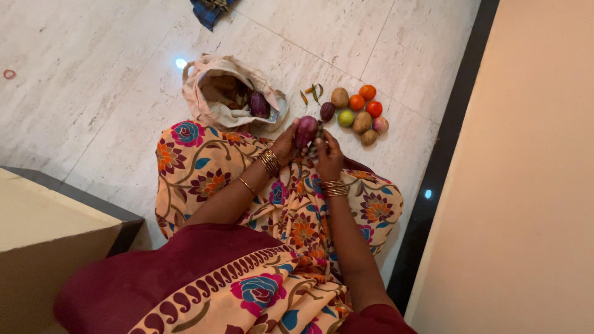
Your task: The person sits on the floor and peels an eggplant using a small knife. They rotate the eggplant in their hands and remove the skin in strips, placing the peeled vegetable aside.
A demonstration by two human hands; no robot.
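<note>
On pale marble floor (93, 93) (black-bordered), purple brinjal (305, 130) in hands.

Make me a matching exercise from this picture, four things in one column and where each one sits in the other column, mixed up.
Things:
1. Purple eggplant
2. Cloth bag
3. Green chillies
4. Blue cloth

Places:
A. At the top edge of the view, on the floor
B. Held between the left hand and right hand
C. On the floor between the bag and the pile of tomatoes and potatoes
D. Open on the floor just beyond the person's knee, with another eggplant inside

Pairs: 1-B, 2-D, 3-C, 4-A
</note>
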